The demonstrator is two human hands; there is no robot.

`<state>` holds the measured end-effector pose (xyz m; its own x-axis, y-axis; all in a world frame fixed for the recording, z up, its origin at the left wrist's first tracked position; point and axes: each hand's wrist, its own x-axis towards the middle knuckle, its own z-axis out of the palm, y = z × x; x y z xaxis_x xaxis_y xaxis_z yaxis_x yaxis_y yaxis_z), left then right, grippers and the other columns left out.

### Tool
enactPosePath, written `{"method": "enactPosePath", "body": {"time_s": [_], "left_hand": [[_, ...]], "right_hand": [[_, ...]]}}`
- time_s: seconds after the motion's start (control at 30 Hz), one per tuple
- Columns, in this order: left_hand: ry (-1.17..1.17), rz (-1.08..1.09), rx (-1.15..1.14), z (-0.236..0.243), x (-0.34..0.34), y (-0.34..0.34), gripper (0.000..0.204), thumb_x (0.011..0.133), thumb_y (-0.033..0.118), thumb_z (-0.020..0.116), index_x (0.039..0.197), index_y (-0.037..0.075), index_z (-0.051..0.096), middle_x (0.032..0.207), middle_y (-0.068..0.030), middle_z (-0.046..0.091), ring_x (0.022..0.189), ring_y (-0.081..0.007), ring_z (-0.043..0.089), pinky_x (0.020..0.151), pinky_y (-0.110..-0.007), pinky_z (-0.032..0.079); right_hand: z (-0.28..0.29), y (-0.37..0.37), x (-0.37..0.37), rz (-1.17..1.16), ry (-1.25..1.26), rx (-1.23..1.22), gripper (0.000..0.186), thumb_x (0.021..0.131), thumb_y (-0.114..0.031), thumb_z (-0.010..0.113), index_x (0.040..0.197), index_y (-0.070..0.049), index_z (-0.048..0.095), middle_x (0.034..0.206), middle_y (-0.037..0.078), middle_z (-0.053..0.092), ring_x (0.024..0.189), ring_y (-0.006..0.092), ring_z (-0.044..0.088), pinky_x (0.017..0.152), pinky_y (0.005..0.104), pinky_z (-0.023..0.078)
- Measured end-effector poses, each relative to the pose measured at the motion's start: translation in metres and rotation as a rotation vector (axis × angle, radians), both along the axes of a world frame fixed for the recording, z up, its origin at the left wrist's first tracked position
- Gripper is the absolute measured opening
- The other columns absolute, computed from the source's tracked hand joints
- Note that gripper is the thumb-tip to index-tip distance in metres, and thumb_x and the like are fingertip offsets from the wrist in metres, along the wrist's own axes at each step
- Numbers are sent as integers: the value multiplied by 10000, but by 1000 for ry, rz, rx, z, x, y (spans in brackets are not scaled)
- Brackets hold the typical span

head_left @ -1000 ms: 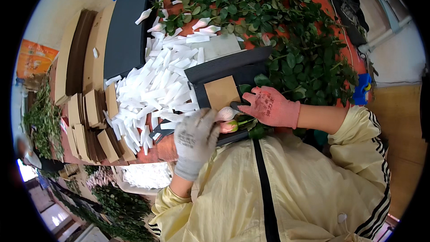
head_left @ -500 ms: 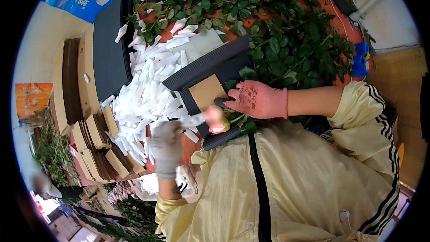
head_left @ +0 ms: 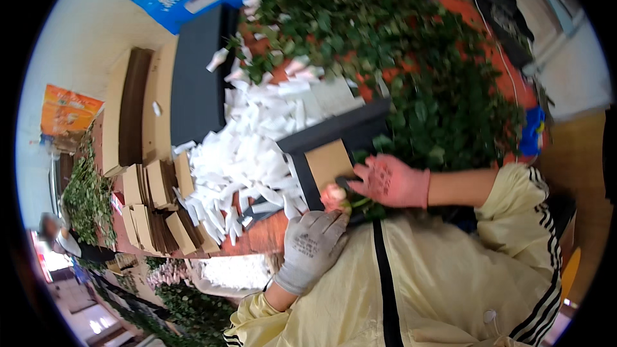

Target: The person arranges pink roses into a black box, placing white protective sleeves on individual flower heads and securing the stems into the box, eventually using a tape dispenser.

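A pink rose [head_left: 333, 196] lies low in front of my jacket, its bloom bare and its green stem running right toward my right hand. My right hand [head_left: 392, 181], in a pink glove, is closed at the stem, and a dark tip shows at its fingers beside the brown cardboard piece [head_left: 328, 164]. From below, my left hand [head_left: 312, 247] in a grey glove has its fingers closed at the underside of the bloom; its fingertips are partly hidden. The cardboard lies on a black corrugated board [head_left: 337, 125]. Many white tubular sleeves [head_left: 244, 160] are heaped left of it.
Leafy rose stems [head_left: 424, 103] cover the back and right of the red table [head_left: 260, 234]. Brown cardboard stacks [head_left: 132, 109] and a dark panel [head_left: 202, 77] stand at left. A white-filled bin [head_left: 234, 273] sits below the table edge. A person [head_left: 61, 238] is far left.
My left hand has moved right, from beside the white sleeves to the rose. The white sleeve stretched between it and the bloom no longer shows there. The whole view has shifted.
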<state>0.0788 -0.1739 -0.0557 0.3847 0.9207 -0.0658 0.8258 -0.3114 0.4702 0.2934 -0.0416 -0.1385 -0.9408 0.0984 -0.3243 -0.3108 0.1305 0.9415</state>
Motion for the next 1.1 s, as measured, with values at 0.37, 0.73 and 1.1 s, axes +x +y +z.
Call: {"method": "enactPosePath", "body": {"time_s": [0.37,0.73,1.1], "left_hand": [[-49,18,128,-32,-10,16,583,737,422,735,1214,106,625,1263,-77,595,1221,-266,503,1025,-456,393],[28,-53,278,-58,-21,24,393,831,277,624,1203,151,624,1253,-57,597,1174,-272,529,970,-445,423],[-5,89,89,-19,-6,18,588,748,478,723,1197,115,613,1268,-84,582,1262,-278,468,1075,-456,358]], "right_hand": [[115,140,-121,26,629,-1457,296,823,-296,620,1093,-175,620,1011,74,607,816,263,627,723,403,490],[-52,329,-393,-615,565,-1145,350,882,-168,455,1218,-108,533,1106,103,613,1072,238,618,873,377,488],[323,368,-74,9,1562,-537,314,832,-121,568,1143,-98,609,1103,112,626,954,262,638,739,392,533]]}}
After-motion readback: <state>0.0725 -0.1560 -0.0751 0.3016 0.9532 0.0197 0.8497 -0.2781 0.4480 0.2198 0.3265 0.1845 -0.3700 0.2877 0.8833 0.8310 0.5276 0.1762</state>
